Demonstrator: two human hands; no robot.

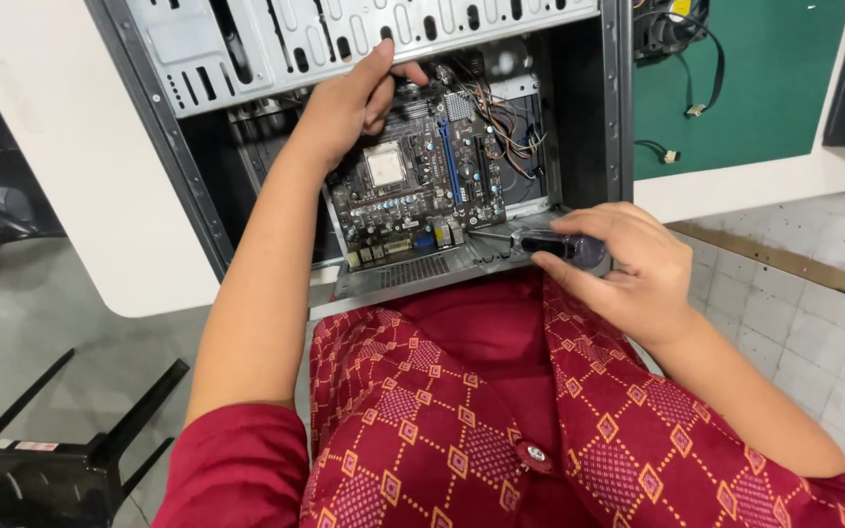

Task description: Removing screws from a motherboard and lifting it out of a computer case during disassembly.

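The screwdriver lies gripped in the right hand, its tip aimed at the motherboard's near edge inside the case. The left hand, fingers loosely curled and holding nothing, steadies the board's far corner. Keeping the shaft square to the screw and the board pinned should prevent slipping.

A white bench with a rounded corner is seen at the upper left, and a green mat is laid on its right part. The floor on the left is covered in smooth grey tiles; on the right, small pale square tiles are seen. A black stool lies overturned at the lower left. Even, soft light falls across the room.
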